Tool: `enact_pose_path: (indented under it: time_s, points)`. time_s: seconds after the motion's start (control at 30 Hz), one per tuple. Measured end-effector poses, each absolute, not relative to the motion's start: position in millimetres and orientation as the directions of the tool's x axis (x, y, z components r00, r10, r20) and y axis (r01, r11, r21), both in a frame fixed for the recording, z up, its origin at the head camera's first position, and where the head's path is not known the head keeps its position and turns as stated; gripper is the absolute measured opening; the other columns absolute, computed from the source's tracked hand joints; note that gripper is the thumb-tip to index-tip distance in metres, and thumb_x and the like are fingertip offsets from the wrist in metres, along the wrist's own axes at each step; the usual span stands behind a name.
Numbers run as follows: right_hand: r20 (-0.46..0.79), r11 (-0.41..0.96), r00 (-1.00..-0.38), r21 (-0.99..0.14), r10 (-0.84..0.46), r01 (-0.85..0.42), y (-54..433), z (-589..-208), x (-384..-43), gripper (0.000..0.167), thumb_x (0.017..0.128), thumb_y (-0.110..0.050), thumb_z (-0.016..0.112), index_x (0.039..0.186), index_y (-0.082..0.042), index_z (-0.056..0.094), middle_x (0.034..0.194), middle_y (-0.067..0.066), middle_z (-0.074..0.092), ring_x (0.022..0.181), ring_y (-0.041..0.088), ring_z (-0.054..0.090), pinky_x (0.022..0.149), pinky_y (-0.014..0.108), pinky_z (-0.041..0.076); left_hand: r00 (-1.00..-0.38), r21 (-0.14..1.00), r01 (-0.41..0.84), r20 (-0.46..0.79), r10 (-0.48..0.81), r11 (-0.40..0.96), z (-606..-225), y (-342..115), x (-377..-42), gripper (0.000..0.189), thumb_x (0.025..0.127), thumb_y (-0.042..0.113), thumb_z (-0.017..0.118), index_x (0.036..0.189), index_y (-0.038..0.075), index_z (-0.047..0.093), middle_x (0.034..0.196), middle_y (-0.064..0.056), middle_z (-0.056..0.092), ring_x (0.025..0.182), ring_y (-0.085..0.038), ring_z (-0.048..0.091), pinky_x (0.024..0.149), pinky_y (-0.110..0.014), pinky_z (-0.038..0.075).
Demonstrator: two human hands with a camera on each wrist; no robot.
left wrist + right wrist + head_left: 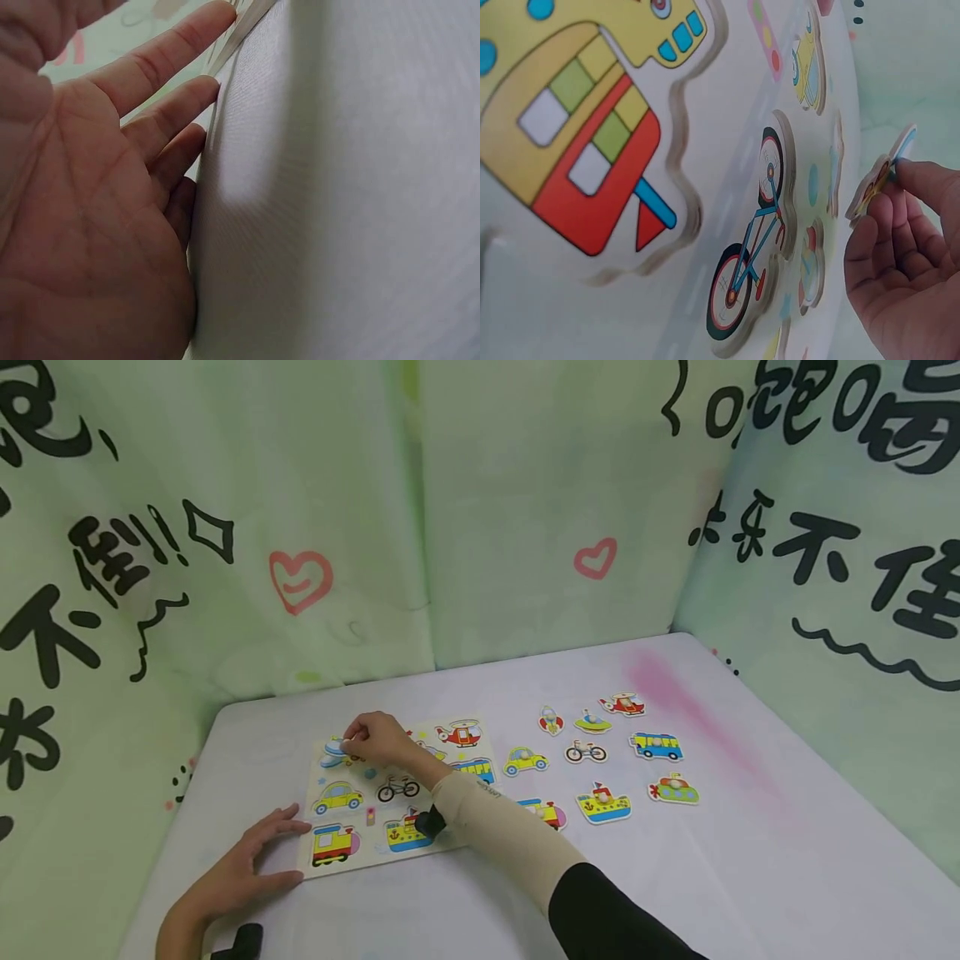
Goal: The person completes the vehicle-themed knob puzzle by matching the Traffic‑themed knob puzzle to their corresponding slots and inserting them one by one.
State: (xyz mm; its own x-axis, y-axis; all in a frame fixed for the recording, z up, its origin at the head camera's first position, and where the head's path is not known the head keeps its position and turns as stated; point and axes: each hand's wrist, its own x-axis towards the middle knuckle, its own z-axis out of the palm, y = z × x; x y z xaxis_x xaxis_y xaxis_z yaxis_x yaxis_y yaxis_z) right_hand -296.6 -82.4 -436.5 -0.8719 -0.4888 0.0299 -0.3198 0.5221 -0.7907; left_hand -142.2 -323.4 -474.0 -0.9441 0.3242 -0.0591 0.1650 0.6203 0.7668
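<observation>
A flat puzzle board [372,847] with pictured recesses lies on the table's left half. Over its upper left corner, my right hand [382,743] pinches a small wooden puzzle piece [874,178] between thumb and fingers. That piece is blue and yellow, tilted and seen almost edge-on in the right wrist view, held off the board; its exact picture is unclear. My left hand [242,867] rests at the board's left edge, fingers extended and thumb spread, with fingertips touching the edge. The right forearm hides part of the board's right side.
Loose pieces lie right of the board: a car [526,761], bicycle [586,752], bus [657,746], ship [603,805], submarine [674,789], rocket [551,721], flying saucer [592,722] and helicopter [622,704]. A train piece [551,814] is partly behind the sleeve. Printed curtains [510,610] stand behind.
</observation>
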Motion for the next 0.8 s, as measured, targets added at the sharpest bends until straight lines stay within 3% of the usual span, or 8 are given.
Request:
enact_pose_path:
  time_s: [0.47,0.8]
  points:
    - [0.01,0.643,-0.855,-0.654,-0.519,-0.398,-105.2,-437.9,-293.8,0.014,0.098,-0.018,0.068,0.105,-0.006,0.071,0.082,-0.004,0.06,0.071,0.006,0.049,0.064,0.016,0.04,-0.949,0.745,0.076,-0.151,0.278,0.663,-474.7,-324.0,-135.8,0.058,0.08,0.026,0.087,0.131,0.013,0.062,0.162,-0.026,0.031,0.15,-0.056,0.012,0.111,-0.08,0.016]
    - [0.019,0.676,-0.857,-0.607,-0.514,-0.419,-105.6,-438.6,-298.4,0.009,0.097,-0.015,0.068,0.101,-0.007,0.072,0.086,-0.001,0.065,0.071,0.007,0.052,0.064,0.017,0.042,-0.948,0.761,0.11,-0.113,0.298,0.64,-472.6,-321.0,-141.3,0.057,0.08,0.023,0.087,0.13,0.014,0.062,0.162,-0.027,0.031,0.15,-0.056,0.011,0.111,-0.08,0.013]
